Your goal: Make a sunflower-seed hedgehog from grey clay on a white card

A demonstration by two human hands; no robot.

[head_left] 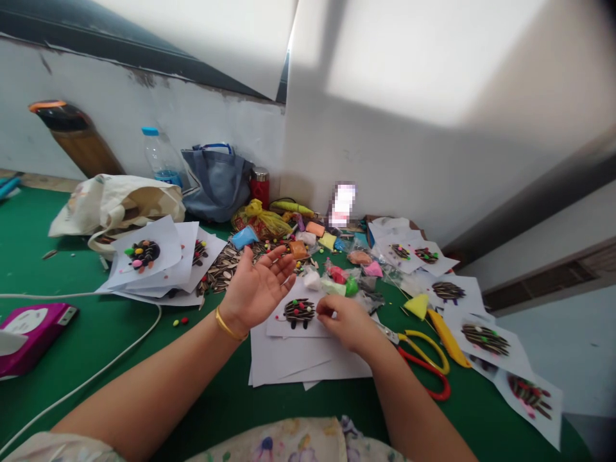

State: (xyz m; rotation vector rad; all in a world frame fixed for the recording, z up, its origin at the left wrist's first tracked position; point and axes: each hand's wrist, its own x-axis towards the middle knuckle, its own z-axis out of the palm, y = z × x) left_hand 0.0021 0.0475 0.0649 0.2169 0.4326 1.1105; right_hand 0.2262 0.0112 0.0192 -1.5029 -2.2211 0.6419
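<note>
My left hand (257, 285) is held palm up above the green table (110, 333), its fingers spread and nothing in it. A gold bangle sits on that wrist. My right hand (344, 321) rests on a white sheet (298, 314) that bears a dark seed picture (299, 312). Its fingertips are pinched together at the right edge of the seed picture; what they hold is too small to make out. Under that sheet lies a stack of plain white paper (289, 359).
Lumps of coloured clay (337, 276), a pile of sunflower seeds (226, 263), scissors (423, 359) and a yellow knife (447, 337) lie around. Finished seed pictures (486, 337) are spread at right, more (144, 253) at left. Bags, bottles and a white cable (96, 372) are also here.
</note>
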